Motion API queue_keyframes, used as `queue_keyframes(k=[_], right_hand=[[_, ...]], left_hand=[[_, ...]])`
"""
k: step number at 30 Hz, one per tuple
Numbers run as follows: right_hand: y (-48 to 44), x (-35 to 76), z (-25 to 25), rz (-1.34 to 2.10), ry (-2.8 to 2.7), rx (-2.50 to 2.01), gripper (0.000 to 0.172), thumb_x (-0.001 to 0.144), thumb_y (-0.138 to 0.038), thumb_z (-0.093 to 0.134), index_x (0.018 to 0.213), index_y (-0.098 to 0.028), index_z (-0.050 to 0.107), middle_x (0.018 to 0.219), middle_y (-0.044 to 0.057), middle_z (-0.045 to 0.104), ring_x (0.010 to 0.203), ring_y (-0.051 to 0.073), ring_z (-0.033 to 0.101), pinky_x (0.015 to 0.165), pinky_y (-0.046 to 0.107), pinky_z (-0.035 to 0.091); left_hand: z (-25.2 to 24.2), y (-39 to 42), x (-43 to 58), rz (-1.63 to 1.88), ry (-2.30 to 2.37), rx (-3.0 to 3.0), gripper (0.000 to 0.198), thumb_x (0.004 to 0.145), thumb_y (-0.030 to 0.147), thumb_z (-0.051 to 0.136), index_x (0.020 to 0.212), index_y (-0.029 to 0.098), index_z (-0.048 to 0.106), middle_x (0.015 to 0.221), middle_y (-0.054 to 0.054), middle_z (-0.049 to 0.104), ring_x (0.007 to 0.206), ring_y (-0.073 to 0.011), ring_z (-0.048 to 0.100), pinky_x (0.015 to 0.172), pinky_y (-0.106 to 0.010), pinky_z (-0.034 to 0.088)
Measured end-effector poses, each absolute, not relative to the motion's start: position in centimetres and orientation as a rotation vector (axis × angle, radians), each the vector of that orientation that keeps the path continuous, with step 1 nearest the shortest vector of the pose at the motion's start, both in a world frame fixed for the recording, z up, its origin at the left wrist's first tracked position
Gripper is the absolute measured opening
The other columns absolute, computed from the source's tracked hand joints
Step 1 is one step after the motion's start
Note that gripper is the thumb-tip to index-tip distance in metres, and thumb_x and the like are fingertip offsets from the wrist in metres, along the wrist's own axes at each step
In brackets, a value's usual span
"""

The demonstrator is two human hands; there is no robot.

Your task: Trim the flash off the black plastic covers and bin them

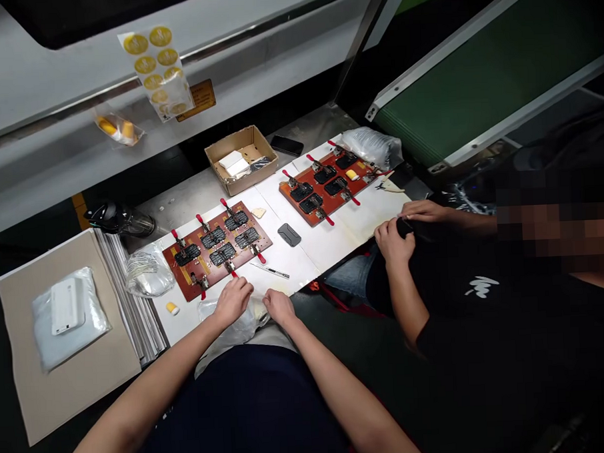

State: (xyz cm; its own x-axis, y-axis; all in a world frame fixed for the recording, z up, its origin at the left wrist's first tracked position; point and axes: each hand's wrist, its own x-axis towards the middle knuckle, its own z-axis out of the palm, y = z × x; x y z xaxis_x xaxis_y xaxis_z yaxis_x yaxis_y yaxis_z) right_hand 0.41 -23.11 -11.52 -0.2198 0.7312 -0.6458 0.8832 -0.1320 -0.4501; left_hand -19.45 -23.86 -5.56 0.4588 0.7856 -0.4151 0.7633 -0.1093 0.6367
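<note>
Currently, the left hand (230, 302) is resting with curled fingers just beside the red clamp handle (233, 274) of a brown fixture board (262, 240), whose long axis is slanting up and rightward, away from the grip. Beside it, the right hand (279, 306) is lying at the edge of a crumpled clear plastic bag (234, 333). Whether either hand is holding anything, I cannot tell. Knuckles catching that clamp could be jolting the board.

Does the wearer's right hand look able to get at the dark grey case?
Probably yes: the right hand rests by the edge of the white sheet; the dark grey case lies just beyond, only a slim flat tool between.
</note>
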Motion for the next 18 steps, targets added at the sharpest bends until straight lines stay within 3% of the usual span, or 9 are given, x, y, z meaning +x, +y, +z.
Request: queue_keyframes(k=[4,6,8,11,14,16,18], right_hand=[[-22.9,0.1,-12.1,-1.216,1.919,1.844,0.029,0.098,-0.041,0.057,0.103,-0.014,0.065,0.1,0.005,0.067,0.09,0.017,0.065,0.084,0.038,0.054],[-22.8,0.4,-11.8,-1.21,1.905,1.858,0.031,0.097,-0.043,0.057,0.103,-0.014,0.065,0.096,0.004,0.068,0.086,0.016,0.065,0.08,0.035,0.054],[-23.1,1.0,-10.8,-1.194,1.928,1.876,0.039,0.093,-0.049,0.06,0.111,-0.015,0.062,0.098,0.006,0.067,0.086,0.017,0.065,0.077,0.033,0.053],[-24.4,1.5,-8.4,-1.101,2.042,1.912,0.054,0.092,-0.054,0.056,0.128,-0.015,0.053,0.118,0.015,0.061,0.104,0.025,0.062,0.081,0.034,0.049],[-26.1,0.1,-6.3,-1.081,2.251,1.765,0.036,0.102,-0.046,0.038,0.118,-0.02,0.058,0.119,0.012,0.06,0.109,0.023,0.059,0.087,0.032,0.045],[-26.8,-2.0,-6.0,-1.13,2.383,1.549,0.026,0.102,-0.038,0.041,0.104,-0.023,0.063,0.108,0.006,0.064,0.103,0.019,0.06,0.085,0.028,0.045],[-27.0,-4.2,-6.4,-1.142,2.453,1.38,0.016,0.098,-0.032,0.052,0.101,-0.022,0.064,0.106,0.005,0.065,0.101,0.019,0.061,0.083,0.028,0.047]], left_hand=[[-4.5,-28.2,-21.1,-0.053,1.146,2.038,0.012,0.09,0.028,0.061,0.098,0.024,0.068,0.106,-0.008,0.067,0.114,-0.0237,0.055,0.113,-0.04,0.031],[-4.5,-29.7,-21.9,-0.107,1.127,2.096,0.007,0.085,0.024,0.068,0.091,0.022,0.069,0.095,-0.008,0.068,0.109,-0.0257,0.057,0.117,-0.043,0.025],[-4.4,-30.6,-22.6,-0.145,1.157,2.141,0.009,0.086,0.015,0.062,0.088,0.021,0.069,0.091,-0.009,0.068,0.106,-0.0267,0.057,0.118,-0.047,0.02],[-4.2,-31.4,-23.1,-0.159,1.217,2.182,0.026,0.088,0.004,0.05,0.089,0.021,0.068,0.096,-0.01,0.068,0.108,-0.0267,0.057,0.119,-0.049,0.018],[-3.7,-31.8,-23.1,-0.154,1.271,2.184,0.028,0.088,0.003,0.048,0.091,0.021,0.068,0.1,-0.01,0.067,0.112,-0.0271,0.056,0.119,-0.048,0.018],[-3.5,-32.1,-23.1,-0.15,1.309,2.166,0.027,0.089,0.004,0.048,0.092,0.021,0.068,0.1,-0.01,0.067,0.112,-0.0273,0.055,0.119,-0.048,0.018],[-3.3,-32.3,-23.0,-0.145,1.351,2.135,0.027,0.089,0.004,0.047,0.092,0.021,0.068,0.101,-0.011,0.067,0.113,-0.0277,0.055,0.118,-0.048,0.019]])
